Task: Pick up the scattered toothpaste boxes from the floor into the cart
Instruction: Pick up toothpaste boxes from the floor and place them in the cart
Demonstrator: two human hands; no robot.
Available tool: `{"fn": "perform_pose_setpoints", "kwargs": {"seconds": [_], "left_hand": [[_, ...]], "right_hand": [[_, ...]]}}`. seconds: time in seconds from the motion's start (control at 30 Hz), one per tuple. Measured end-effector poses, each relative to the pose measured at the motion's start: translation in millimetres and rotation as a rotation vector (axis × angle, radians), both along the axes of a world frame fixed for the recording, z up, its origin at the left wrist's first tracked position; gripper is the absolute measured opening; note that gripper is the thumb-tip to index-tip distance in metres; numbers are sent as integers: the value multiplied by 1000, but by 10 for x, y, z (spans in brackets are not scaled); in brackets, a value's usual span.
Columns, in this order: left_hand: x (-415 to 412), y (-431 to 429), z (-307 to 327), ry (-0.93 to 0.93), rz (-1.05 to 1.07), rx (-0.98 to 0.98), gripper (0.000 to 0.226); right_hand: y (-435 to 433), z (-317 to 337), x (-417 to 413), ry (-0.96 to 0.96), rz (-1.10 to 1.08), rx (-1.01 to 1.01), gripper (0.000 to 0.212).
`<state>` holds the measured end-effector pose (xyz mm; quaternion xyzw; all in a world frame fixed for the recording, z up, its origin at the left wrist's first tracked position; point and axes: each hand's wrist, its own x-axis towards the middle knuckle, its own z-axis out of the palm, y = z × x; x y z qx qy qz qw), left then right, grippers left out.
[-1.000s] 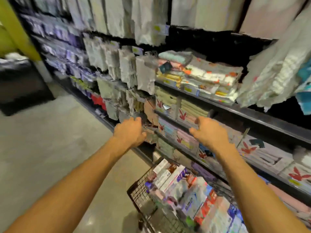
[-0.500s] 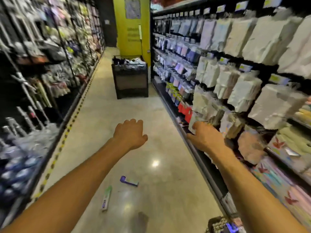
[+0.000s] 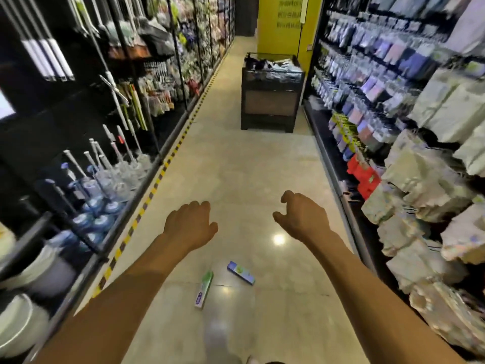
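Work left: I see a green box point(image 3: 204, 290) and a blue box point(image 3: 240, 272) lying on the floor point(image 3: 236, 166) well short of the black bin point(image 3: 270, 101), left hand point(image 3: 190, 227) and right hand point(image 3: 301, 216) loosely curled, empty; cart unseen.

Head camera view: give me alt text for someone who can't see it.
A green box and a blue box lie apart on the shop aisle floor. The left hand and right hand are held out, holding nothing.
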<state>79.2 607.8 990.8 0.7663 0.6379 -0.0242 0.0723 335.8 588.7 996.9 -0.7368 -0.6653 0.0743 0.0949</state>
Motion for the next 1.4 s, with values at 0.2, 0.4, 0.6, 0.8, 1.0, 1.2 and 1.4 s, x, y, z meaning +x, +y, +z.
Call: {"fn": "perform_pose_setpoints", "kwargs": {"seconds": [0.2, 0.4, 0.6, 0.8, 1.0, 1.2, 1.4], "left_hand": [[-357, 619, -424, -66, 159, -56, 49], [-648, 1436, -869, -128, 263, -45, 39], [-818, 2403, -1615, -85, 229, -128, 40], [-964, 3177, -3258, 44, 206, -265, 45], [-987, 3472, -5535, 26, 262, -365, 56], [-893, 3282, -7752, -3, 404, -486, 59], [-762, 2982, -9419, 20, 427, -500, 61]], "right_hand": [[923, -464, -406, -26, 152, -51, 51], [1850, -929, -720, -95, 240, -89, 56], [2704, -1747, -928, -96, 198, -127, 58], [3375, -3489, -1023, -28, 201, -228, 55], [3648, -5681, -1064, 42, 142, -390, 65], [3475, -7912, -1136, 99, 67, -518, 80], [3255, -9613, -961, 68, 67, -555, 90]]}}
